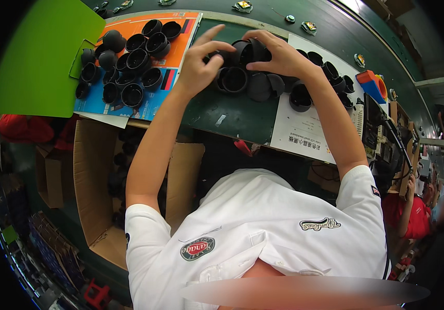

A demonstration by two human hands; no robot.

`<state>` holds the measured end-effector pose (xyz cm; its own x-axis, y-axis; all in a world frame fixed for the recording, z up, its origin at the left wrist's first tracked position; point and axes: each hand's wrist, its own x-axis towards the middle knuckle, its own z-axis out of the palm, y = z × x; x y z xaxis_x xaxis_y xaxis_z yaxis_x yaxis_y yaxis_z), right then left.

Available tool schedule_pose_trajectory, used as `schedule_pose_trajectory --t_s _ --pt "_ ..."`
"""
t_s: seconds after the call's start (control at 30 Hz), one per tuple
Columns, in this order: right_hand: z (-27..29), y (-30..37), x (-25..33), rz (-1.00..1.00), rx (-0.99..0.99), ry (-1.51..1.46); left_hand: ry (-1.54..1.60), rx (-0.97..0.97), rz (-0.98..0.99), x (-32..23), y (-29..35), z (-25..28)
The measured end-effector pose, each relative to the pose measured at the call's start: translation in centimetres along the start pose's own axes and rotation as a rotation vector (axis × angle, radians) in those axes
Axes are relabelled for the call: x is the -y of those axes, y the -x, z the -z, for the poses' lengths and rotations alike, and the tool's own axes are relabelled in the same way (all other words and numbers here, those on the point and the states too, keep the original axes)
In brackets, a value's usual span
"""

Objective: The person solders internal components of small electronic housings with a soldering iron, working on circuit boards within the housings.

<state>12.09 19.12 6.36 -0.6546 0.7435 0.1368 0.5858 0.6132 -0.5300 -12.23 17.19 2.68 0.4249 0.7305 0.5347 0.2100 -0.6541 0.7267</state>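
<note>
Over the green bench, my right hand (283, 58) curls its fingers and thumb round a black cup-shaped shell (257, 50). My left hand (201, 62) is beside it with fingers apart and the index finger stretched away; it appears to hold nothing. Another black shell (242, 52) stands between the hands, partly behind my left fingertips. Below them lie a round open shell (234, 80) and a darker shell with its curved side up (259, 87). Near my right wrist sits one more open shell (300, 97) on a white printed sheet (299, 126).
Many black shells (138, 60) cover an orange and blue printed board (186, 31) at left, next to a green panel (41, 57). Small circuit parts (309, 27) lie along the far belt. A tape dispenser (372, 85) stands at right. An open cardboard box (95, 181) holds dark pieces below.
</note>
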Motion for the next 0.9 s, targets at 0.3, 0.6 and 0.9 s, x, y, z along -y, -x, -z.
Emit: schedule_pose_trajectory --t_s 0.3,0.6,0.9 --pt "-1.6 -1.7 2.6 0.044 -0.058 0.061 -0.507 -0.449 0.173 1.7 4.3 -5.1" --pt "-4.2 -4.5 10.9 0.168 -0.2 0.049 -0.355 -0.457 0.185 -10.0 19.3 8.3" --pt "-18.3 -9.0 24.6 0.525 0.452 -0.388 -0.881 -0.579 1.224 2.3 52.2 20.7"
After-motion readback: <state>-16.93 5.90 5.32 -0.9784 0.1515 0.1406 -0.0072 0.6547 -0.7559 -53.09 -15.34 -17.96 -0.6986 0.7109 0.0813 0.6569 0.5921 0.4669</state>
